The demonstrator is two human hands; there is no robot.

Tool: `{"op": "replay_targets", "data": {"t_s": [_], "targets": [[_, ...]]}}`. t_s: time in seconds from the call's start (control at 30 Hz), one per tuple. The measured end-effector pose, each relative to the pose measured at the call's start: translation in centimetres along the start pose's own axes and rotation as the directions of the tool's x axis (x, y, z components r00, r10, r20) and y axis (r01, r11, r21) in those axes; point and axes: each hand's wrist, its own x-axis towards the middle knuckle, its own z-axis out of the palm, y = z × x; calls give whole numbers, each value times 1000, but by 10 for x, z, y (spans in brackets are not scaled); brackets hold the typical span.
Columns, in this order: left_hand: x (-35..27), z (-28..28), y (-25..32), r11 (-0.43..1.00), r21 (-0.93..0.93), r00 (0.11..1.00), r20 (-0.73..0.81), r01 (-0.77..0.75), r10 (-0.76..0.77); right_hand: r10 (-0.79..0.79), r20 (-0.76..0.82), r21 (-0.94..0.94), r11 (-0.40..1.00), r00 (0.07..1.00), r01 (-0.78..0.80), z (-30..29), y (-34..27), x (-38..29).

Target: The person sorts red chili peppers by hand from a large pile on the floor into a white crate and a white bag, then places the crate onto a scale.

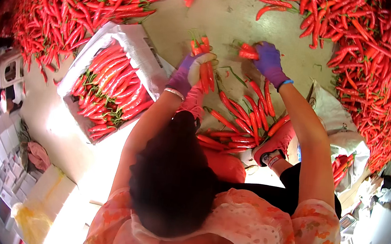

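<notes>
My left hand (194,68), in a purple and pale glove, is closed around a few red chili peppers (207,73), their green stems pointing away from me. To the right, my right hand (269,59), in a purple glove, grips red chilies (248,51) by one end; they are slightly blurred. Below the hands, loose red chilies (251,114) lie fanned out on the floor between my pink shoes. Left of my left arm stands a box (81,124) with a white liner, filled with chilies (116,79) laid in rows.
Large heaps of red chilies (66,7) curve around the far left and right (377,71) on the concrete floor (209,10). A white sack (356,141) with chilies stands by my right arm. A cardboard box (47,191) with yellow plastic is at lower left. People are at both edges.
</notes>
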Motion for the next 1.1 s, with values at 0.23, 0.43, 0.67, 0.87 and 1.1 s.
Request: {"op": "replay_targets", "data": {"t_s": [0.23,0.43,0.67,0.87,1.1], "targets": [[-13,40,25,991,-51,921,364,-126,136,-115,241,920,345,964,-188,-3,-104,-10],[-71,41,46,834,-281,861,47,-475,507,-193,398,784,579,897,-223,-47,-197,-35],[-160,-31,51,714,-498,777,120,-492,618,-505,504,678,734,701,41,15,-278,-25],[-203,-111,17,747,-459,823,57,-481,565,-620,335,-403,587,710,702,88,-334,-29],[-268,-137,12,703,572,660,-338,-422,671,-824,281,-441,344,492,829,109,-312,-46]]}}
